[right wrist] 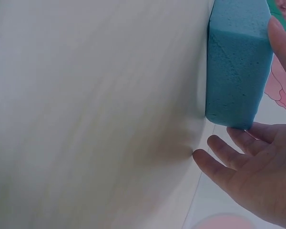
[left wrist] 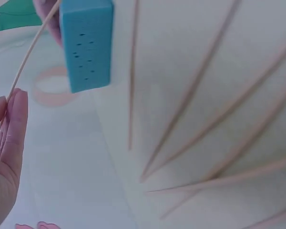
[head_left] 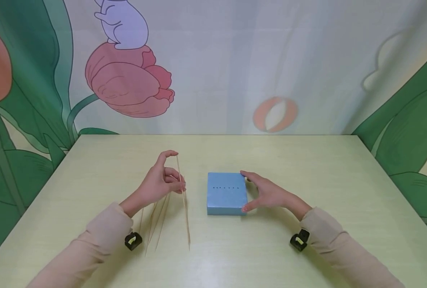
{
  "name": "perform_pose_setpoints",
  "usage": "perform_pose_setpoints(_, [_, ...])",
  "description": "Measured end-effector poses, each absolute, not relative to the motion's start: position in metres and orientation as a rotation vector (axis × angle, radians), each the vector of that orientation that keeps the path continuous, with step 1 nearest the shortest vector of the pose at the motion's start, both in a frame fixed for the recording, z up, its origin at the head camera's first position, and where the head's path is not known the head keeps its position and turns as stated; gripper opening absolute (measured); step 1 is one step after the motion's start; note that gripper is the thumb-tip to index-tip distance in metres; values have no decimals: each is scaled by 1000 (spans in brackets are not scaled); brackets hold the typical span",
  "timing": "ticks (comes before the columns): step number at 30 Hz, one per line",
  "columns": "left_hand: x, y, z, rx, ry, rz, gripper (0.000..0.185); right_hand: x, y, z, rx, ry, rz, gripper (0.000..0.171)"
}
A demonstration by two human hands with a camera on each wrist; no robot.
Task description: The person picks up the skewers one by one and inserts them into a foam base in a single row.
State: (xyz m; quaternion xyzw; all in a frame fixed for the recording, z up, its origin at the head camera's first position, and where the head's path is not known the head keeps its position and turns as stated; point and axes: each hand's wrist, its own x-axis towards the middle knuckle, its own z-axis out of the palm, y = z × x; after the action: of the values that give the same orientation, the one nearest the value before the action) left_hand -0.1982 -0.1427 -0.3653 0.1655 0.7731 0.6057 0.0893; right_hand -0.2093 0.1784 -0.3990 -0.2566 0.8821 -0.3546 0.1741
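One skewer (head_left: 183, 196) pinched in left grip (head_left: 161, 180), right grip (head_left: 267, 194) clasping one foam block (head_left: 225, 194).

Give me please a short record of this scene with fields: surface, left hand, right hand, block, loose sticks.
surface: pale yellow-green table
left hand: left hand pinches one thin wooden stick, raised at an angle
right hand: right hand holds the right side of the block, thumb at its near corner
block: square blue foam block, flat on the table, a row of small holes on top
loose sticks: several more thin wooden sticks lie fanned out under the left hand
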Motion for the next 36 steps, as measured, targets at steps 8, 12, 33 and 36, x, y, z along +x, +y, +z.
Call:
perform_pose_setpoints(8, [-193,-131,-343,756,2441,1921,79,-209,179,-402,-718,2503,-1010,109])
perform_pose_setpoints(12, [-189,-120,-336,841,2481,1955,61,-209,179,-403,-720,2503,-1008,109])
perform_pose_setpoints(33, [-212,-42,-325,1312,2497,2148,17,-211,180,-400,-748,2525,-1003,107])
perform_pose_setpoints(36, [-214,-34,-328,1323,2474,2161,16,-211,180,-399,-761,2526,-995,107])
